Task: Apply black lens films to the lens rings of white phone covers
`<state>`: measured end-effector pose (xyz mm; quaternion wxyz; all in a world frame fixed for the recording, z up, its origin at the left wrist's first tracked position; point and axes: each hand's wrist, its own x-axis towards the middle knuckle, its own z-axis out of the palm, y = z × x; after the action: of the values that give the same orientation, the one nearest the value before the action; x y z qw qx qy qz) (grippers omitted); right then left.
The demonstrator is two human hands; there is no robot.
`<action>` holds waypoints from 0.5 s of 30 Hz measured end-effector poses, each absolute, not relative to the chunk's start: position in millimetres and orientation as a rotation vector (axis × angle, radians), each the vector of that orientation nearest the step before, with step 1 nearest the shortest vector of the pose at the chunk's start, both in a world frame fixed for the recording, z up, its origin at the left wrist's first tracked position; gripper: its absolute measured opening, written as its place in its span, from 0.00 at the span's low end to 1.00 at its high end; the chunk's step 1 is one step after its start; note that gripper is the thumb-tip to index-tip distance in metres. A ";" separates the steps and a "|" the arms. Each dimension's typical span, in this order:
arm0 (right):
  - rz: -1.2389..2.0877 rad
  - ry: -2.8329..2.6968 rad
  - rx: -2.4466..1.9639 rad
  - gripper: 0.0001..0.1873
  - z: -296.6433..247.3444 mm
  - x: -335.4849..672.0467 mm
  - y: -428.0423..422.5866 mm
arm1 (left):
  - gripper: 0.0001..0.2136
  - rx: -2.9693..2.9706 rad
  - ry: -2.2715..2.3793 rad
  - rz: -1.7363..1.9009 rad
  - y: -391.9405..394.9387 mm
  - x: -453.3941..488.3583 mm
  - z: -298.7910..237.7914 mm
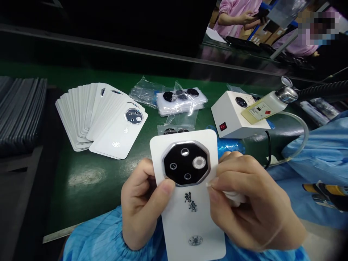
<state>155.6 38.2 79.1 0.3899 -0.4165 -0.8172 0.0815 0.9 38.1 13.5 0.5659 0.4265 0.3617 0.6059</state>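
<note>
My left hand grips a white phone back cover by its left edge, thumb on the front just below the camera ring. The cover stands tilted toward me. Its black octagonal camera plate has a silver rim and several round lens openings; dark lettering and a round emblem sit lower down. On the cover's right side, my right hand is closed on a crumpled white wipe. A small tip of it, pinched between thumb and forefinger, is at the lower right of the camera rim.
Fanned white back covers lie on the green bench. Bagged camera plates are behind the held cover. A liquid bottle leans over a white switch box. Dark trays stand left; a blue-clothed person is right.
</note>
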 end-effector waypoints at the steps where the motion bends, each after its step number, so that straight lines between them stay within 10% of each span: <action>1: 0.197 -2.017 -1.074 0.09 76.8 153.5 37.8 | 0.03 0.994 0.848 1.420 38.4 0.8 13.5; 15: 0.197 -2.110 -1.054 0.08 83.1 160.0 41.1 | 0.04 0.946 0.818 1.409 38.8 2.6 14.7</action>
<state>160.0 41.1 83.1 0.3778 -0.4123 -0.8254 0.0772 2.6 38.8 14.7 0.5881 0.4062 0.3511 0.6049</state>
